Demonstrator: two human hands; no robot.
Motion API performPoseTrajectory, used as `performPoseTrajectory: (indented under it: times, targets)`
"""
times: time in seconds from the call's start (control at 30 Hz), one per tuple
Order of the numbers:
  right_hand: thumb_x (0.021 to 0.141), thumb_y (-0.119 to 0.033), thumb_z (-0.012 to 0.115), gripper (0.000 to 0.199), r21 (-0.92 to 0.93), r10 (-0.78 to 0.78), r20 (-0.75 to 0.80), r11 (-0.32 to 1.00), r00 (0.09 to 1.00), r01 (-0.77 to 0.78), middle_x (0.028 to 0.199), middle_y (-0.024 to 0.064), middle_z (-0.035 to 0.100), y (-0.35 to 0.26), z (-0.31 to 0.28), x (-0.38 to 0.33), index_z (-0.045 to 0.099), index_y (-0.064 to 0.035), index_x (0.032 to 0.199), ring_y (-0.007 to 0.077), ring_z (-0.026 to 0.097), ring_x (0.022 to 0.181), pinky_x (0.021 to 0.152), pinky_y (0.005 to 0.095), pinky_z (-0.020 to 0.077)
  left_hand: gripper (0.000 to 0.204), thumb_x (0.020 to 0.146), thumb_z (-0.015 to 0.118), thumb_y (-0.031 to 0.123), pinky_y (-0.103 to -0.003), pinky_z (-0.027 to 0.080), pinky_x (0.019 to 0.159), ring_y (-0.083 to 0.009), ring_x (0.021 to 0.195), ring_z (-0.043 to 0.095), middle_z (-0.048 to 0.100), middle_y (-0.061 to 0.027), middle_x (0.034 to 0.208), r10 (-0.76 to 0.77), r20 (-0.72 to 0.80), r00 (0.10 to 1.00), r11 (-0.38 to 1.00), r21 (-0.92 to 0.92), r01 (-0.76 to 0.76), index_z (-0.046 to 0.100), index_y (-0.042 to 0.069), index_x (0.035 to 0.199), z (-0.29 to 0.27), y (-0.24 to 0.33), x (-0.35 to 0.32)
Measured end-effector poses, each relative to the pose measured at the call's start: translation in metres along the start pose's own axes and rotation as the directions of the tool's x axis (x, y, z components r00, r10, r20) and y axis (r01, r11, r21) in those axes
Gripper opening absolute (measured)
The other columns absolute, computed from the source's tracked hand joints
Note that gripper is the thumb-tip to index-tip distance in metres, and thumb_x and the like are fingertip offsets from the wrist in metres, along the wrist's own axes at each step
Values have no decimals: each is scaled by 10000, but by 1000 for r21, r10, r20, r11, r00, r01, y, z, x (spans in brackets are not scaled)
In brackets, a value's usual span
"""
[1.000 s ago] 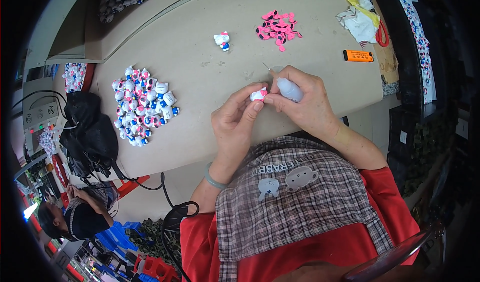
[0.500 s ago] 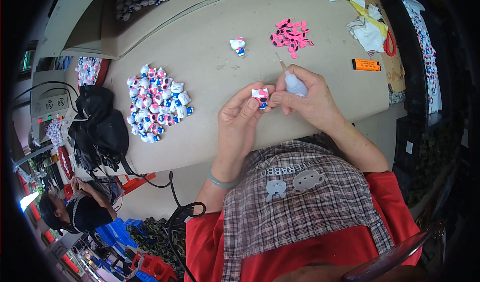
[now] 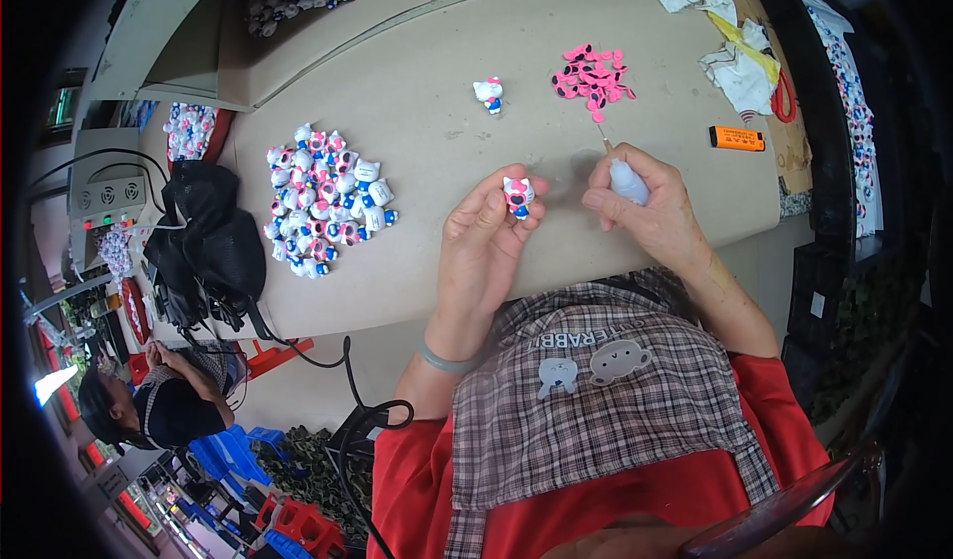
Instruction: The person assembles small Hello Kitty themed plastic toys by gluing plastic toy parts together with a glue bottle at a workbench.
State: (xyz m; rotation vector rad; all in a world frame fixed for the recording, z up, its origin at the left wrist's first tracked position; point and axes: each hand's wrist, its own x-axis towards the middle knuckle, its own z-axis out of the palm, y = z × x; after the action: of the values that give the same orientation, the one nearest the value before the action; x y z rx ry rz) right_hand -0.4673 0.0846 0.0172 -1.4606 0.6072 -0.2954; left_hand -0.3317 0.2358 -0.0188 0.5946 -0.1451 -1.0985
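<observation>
— While the left hand (image 3: 486, 236) pinches the small cat figure (image 3: 517, 196) at its fingertips, where does that put it for the right hand (image 3: 650, 211)?

— Straight across at nine o'clock from the right hand, near but not touching. The figure stands roughly upright in the pinch, ears toward twelve o'clock, its face turned up to the camera.

— And the right hand?

— It's wrapped closed around a small pale glue bottle (image 3: 627, 180), thin nozzle pointing up toward eleven o'clock, away from the figure for the moment.

— So what does the nozzle aim at?

— At the pile of pink bows (image 3: 593, 70), which lies at twelve o'clock from the right hand, well apart from it on the table (image 3: 427, 122). The right hand is clearly the nearer one to that pile.

— Anything else close?

— A lone finished figure (image 3: 488, 93) stands at twelve o'clock from the left hand; the heap of figures (image 3: 326, 197) lies out at nine o'clock.
</observation>
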Motion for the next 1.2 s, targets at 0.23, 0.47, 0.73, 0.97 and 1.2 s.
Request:
performPoseTrajectory:
  times: [0.23, 0.47, 0.73, 0.97, 1.2]
  targets:
    - [860, -54, 667, 108, -67, -22, -24, 998, 999, 20, 769, -10, 552, -3, -13, -1, 559, -41, 859, 51, 523, 616, 563, 203, 438, 304, 941, 567, 74, -278, 500, 786, -166, 862, 615, 650, -153, 1082, 142, -108, 984, 938, 331, -99, 553, -31, 1227, 2, 15, -5]
    - [858, -44, 665, 109, -97, -23, -54, 995, 998, 18, 747, -15, 545, -1, -26, -1, 557, -41, 851, 49, 517, 612, 562, 203, 437, 236, 853, 615, -23, -317, 502, 834, -233, 955, 648, 678, -125, 1041, 575, 255, 778, -221, 963, -153, 640, -1, 1086, -11, 83, -11]
    - [862, -80, 681, 122, -94, -38, -68, 995, 997, 32, 739, 2, 572, 0, -28, 1, 573, -27, 841, 64, 527, 608, 555, 222, 442, 301, 815, 626, -16, -414, 403, 1013, -322, 1213, 504, 596, -137, 1241, 413, 478, 775, -676, 732, -91, 642, 34, 1112, 4, 100, 8]
    - [874, -49, 639, 171, 57, -85, -82, 994, 993, 90, 840, 28, 566, -3, -21, 2, 529, -46, 1005, 73, 514, 637, 565, 215, 429, 245, 783, 639, 29, -419, 469, 878, -325, 1041, 559, 610, -142, 1115, 338, 588, 735, -563, 752, -342, 635, 33, 1028, 8, 51, 79]
    - [889, -21, 563, 274, 166, -73, -72, 983, 995, 85, 922, 48, 535, 0, -33, -3, 424, -67, 1120, 73, 508, 670, 569, 198, 388, 228, 779, 657, -10, -354, 536, 720, -269, 914, 622, 588, -127, 1001, 303, 482, 822, -483, 821, -303, 618, 32, 1000, 16, 39, 73]
